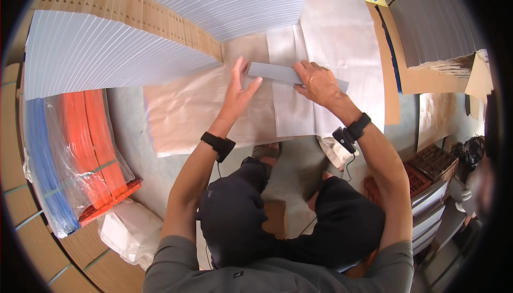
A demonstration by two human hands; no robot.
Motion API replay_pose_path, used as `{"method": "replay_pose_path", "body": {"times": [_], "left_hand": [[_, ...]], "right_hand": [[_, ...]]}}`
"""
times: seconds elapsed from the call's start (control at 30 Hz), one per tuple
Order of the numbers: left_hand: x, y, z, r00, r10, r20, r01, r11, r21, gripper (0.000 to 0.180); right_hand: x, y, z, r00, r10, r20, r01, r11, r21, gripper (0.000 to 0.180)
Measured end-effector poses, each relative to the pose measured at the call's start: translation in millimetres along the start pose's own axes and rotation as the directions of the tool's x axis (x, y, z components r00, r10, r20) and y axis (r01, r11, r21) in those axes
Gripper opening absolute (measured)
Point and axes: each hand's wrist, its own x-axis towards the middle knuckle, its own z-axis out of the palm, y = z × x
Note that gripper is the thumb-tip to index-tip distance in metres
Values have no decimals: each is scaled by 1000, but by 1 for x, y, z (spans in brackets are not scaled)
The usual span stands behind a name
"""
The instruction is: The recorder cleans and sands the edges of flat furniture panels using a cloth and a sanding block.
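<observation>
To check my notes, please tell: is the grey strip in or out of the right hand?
In: the right hand has its fingers bent over the grey strip, which shows on both sides.

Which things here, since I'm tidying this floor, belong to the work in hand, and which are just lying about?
In use:
grey strip, in the right hand
rows of grey pieces, probably

Apparently lying about:
blue bundle
orange bundle
white bag
crates

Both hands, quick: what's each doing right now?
Left hand: open, by the grey strip's left end; contact can't be told.
Right hand: closed, holding the grey strip.
</observation>
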Motion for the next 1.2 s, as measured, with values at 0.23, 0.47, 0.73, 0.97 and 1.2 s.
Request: {"method": "replay_pose_path", "body": {"times": [0.23, 0.47, 0.73, 0.97, 1.2], "left_hand": [[2, -1, 25, 970, -217, 112, 222, 974, -40, 49], [2, -4, 27, 980, -188, 64, 190, 981, -26, 49], [1, -11, 27, 978, -197, 70, 202, 977, -70, 52], [-1, -15, 25, 959, -261, 114, 279, 939, -203, 66], [-2, -17, 17, 949, -214, 233, 266, 938, -222, 77]], "right_hand": [[-17, 10, -8, 1000, 9, -3, -9, 996, 88, 63], [-114, 58, -12, 857, 355, -374, -143, 860, 490, 117], [-117, 32, 44, 875, 447, -186, -261, 760, 595, 133], [-114, 25, 53, 856, 459, -239, -248, 770, 588, 126], [-119, 29, 55, 871, 425, -246, -215, 781, 586, 96]]}}
